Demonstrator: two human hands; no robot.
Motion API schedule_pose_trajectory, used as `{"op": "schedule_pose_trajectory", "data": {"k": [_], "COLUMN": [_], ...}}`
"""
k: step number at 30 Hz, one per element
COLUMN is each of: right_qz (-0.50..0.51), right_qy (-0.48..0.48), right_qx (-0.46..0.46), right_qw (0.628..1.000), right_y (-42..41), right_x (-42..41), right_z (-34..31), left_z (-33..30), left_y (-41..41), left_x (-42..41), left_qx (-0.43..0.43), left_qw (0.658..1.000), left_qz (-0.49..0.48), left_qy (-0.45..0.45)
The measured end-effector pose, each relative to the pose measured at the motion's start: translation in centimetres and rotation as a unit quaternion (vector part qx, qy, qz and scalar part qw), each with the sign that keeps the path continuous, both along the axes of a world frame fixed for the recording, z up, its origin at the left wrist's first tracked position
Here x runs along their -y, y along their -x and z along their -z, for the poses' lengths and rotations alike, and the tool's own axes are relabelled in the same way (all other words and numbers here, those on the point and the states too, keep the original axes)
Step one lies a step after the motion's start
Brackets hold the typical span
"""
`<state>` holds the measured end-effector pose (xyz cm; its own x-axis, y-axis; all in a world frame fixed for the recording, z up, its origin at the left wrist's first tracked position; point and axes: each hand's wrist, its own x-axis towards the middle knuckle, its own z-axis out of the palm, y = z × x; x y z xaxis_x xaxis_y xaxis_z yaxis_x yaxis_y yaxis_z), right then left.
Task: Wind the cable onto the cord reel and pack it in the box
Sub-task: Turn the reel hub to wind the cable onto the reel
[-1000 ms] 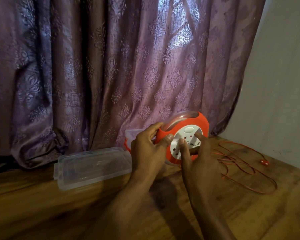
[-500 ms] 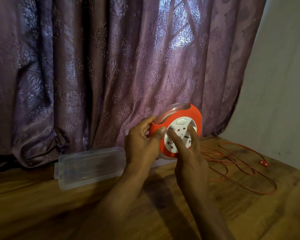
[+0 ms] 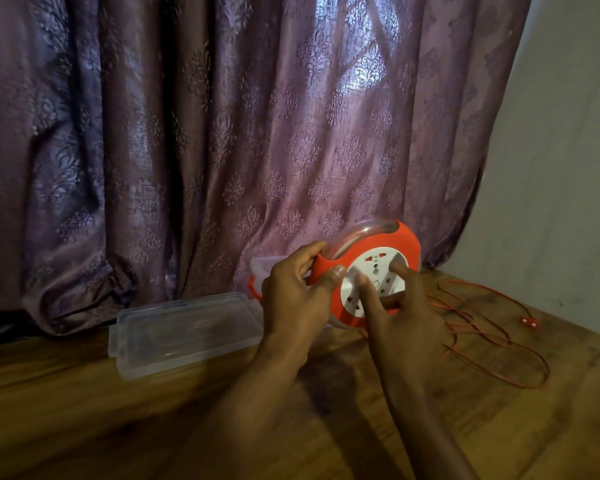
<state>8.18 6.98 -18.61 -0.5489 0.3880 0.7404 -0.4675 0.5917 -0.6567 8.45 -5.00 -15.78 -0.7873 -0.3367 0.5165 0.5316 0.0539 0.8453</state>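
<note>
I hold a round orange cord reel (image 3: 371, 244) upright just above the wooden table (image 3: 153, 427). It has a white socket face (image 3: 371, 271) and a clear rim. My left hand (image 3: 295, 299) grips its left edge, thumb on the orange front. My right hand (image 3: 399, 323) presses its fingers onto the white socket face. A thin red cable (image 3: 492, 344) lies in loose loops on the table to the right, ending in a small red plug (image 3: 529, 322). A clear plastic box lid (image 3: 184, 330) lies flat at the left. The box (image 3: 267, 268) is mostly hidden behind my left hand.
A purple patterned curtain (image 3: 222, 150) hangs along the back, bunching onto the table at the left. A pale wall (image 3: 561, 168) closes in on the right, just behind the cable loops.
My fingers have shifted round on the white socket face while my left hand keeps its hold on the rim. The reel has stayed at about the same height.
</note>
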Motion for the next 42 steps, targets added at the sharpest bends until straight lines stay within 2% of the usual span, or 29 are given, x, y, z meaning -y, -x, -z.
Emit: {"op": "schedule_pose_trajectory", "data": {"k": [2,6,10,15,26,30,35,39,42], "right_qz": [0.005,-0.009,-0.02,0.002,-0.02,-0.009,0.015,0.059,0.05], "right_qy": [0.029,-0.001,-0.099,-0.256,-0.334,-0.303,-0.212,-0.132,-0.057], "right_qx": [0.003,-0.014,-0.075,-0.032,0.006,0.026,0.001,0.003,0.024], "right_qw": [1.0,1.0,0.992,0.966,0.943,0.953,0.977,0.989,0.997], "right_y": [-0.1,-0.5,-0.6,-0.2,0.6,0.6,-0.1,-0.2,-0.1], "right_x": [-0.1,0.0,0.1,0.6,0.0,-0.2,-0.1,0.1,0.0], "right_z": [-0.2,-0.3,-0.5,-0.3,0.0,0.1,-0.3,-0.5,-0.5], "left_z": [0.2,0.2,-0.4,-0.6,-0.4,-0.4,-0.4,-0.3,-0.1], "left_y": [-0.1,0.1,0.4,0.6,0.6,0.6,0.6,0.2,0.3], "left_x": [-0.1,0.0,1.0,1.8,1.9,1.7,1.3,0.8,0.5], "left_qx": [0.003,0.015,0.025,0.021,0.024,0.024,0.021,0.028,0.026], "left_qw": [1.0,0.999,0.996,0.994,0.996,0.997,0.997,0.996,0.996], "left_qz": [0.01,0.013,0.021,0.035,0.039,0.038,0.049,0.052,0.058], "left_qy": [0.005,-0.029,-0.083,-0.102,-0.078,-0.063,-0.055,-0.059,-0.058]}}
